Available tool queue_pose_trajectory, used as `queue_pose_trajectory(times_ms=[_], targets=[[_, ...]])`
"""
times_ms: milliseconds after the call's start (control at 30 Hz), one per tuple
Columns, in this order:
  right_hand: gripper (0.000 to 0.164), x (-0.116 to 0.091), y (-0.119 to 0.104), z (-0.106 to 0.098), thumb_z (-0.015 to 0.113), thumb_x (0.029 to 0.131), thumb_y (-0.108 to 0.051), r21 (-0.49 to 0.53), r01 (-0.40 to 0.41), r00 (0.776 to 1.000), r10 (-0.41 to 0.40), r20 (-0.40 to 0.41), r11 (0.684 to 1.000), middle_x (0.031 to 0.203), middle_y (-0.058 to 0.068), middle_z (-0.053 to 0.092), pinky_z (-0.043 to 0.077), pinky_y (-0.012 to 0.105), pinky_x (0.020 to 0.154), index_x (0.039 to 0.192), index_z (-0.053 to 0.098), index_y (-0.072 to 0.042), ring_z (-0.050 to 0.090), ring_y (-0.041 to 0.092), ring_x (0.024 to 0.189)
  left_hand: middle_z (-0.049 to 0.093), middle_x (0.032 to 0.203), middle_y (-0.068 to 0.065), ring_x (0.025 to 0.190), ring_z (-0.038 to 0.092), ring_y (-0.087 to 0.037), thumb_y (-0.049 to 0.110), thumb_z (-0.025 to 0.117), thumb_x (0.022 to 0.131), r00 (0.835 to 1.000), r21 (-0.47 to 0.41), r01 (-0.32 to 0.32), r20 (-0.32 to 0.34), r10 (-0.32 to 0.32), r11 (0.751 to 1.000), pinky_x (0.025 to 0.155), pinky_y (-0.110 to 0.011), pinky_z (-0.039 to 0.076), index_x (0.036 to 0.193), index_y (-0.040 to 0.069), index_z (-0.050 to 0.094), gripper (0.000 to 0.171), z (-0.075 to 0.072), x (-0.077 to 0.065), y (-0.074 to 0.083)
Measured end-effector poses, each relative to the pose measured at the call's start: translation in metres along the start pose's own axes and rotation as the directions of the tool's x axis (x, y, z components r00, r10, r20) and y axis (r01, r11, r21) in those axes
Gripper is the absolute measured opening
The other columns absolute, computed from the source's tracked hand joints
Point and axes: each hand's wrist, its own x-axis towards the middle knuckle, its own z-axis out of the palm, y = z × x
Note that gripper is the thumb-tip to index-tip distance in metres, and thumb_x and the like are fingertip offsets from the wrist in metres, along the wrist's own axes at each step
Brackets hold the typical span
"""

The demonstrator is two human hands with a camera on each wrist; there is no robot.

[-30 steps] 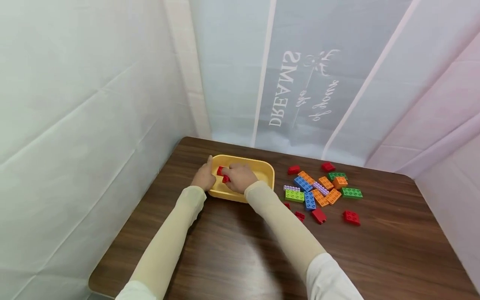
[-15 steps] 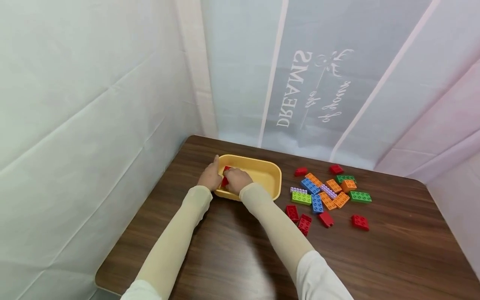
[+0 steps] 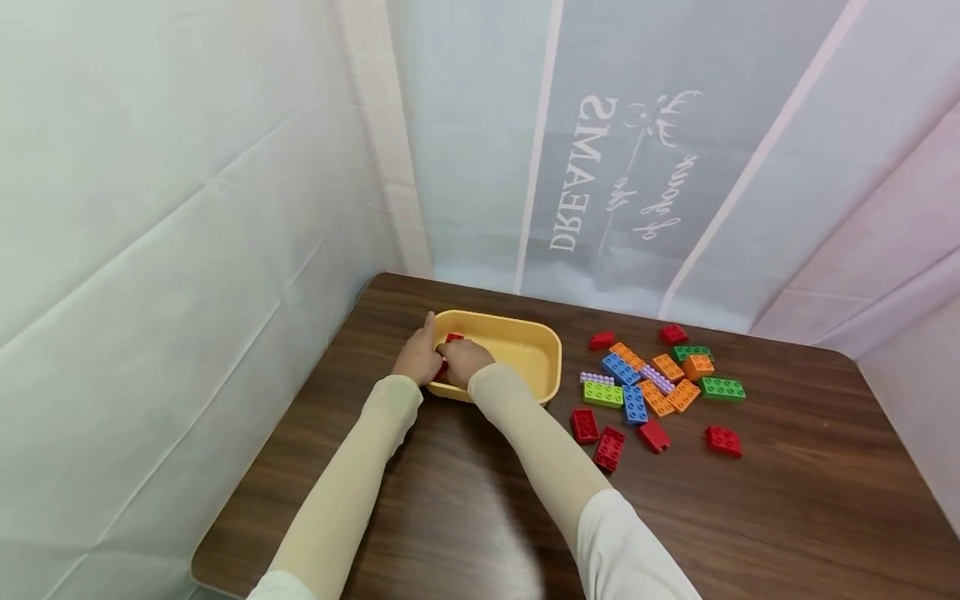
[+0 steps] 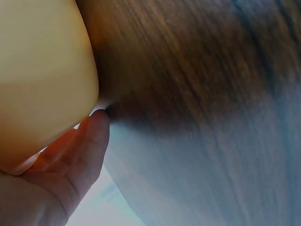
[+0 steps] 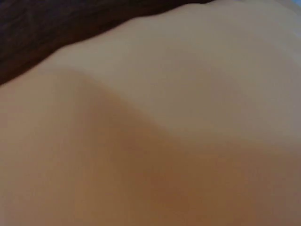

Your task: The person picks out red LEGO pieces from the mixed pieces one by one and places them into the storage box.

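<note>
A yellow tray stands toward the back left of the table. My left hand grips its left end, one finger lying along the rim. In the left wrist view, the fingers press against the outside of the tray wall. My right hand reaches down inside the left part of the tray, its fingers curled over a red toy brick that they mostly hide. Another red brick shows just beyond those fingers. A blurred pale surface fills most of the right wrist view.
Right of the tray lies a loose cluster of toy bricks, including a lime brick, a blue brick and a green brick. Several red bricks, such as this one, lie around it. Fabric walls rise behind the table.
My right hand has moved left and lower in the tray with the red brick, closer to my left hand. Two red bricks by the right forearm are now fully uncovered. The view has shifted slightly.
</note>
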Motion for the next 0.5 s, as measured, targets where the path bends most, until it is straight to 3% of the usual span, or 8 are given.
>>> queue_pose_trajectory(times_ms=[267,400,500], targets=[[0.03,-0.014,0.015,-0.009,0.074,0.092,-0.029,0.049,-0.017,1.0,0.018,-0.022,0.999,0.112,0.001,0.071,0.052,0.037,0.091,0.118,0.07,-0.014,0.065,0.021,0.102,0.039,0.152,-0.026,0.119,0.052,-0.036,-0.001,0.054,0.091,1.0,0.001,-0.004,0.017,0.004,1.0,0.107,-0.052,0.039,0.163,0.007,0.005,0.087,0.005,0.003,0.002],[0.031,-0.024,0.03,-0.026,0.071,0.095,-0.028,0.095,-0.018,0.997,0.024,-0.067,0.995,0.113,0.005,0.071,0.051,0.038,0.091,0.119,0.07,-0.01,0.065,0.023,0.104,0.037,0.153,-0.026,0.126,0.049,-0.036,-0.002,0.051,0.092,1.0,0.005,0.018,0.021,-0.018,1.0,0.11,-0.052,0.037,0.163,0.008,0.003,0.087,0.002,0.003,0.001],[0.035,-0.035,0.044,-0.041,0.068,0.097,-0.027,0.106,-0.029,0.994,0.039,-0.101,0.994,0.122,0.008,0.068,0.048,0.038,0.099,0.125,0.068,-0.006,0.062,0.025,0.114,0.035,0.156,-0.025,0.134,0.044,-0.037,-0.002,0.049,0.094,0.999,0.013,0.033,0.024,-0.033,0.999,0.113,-0.052,0.033,0.163,0.009,0.001,0.085,-0.001,0.002,0.001]])
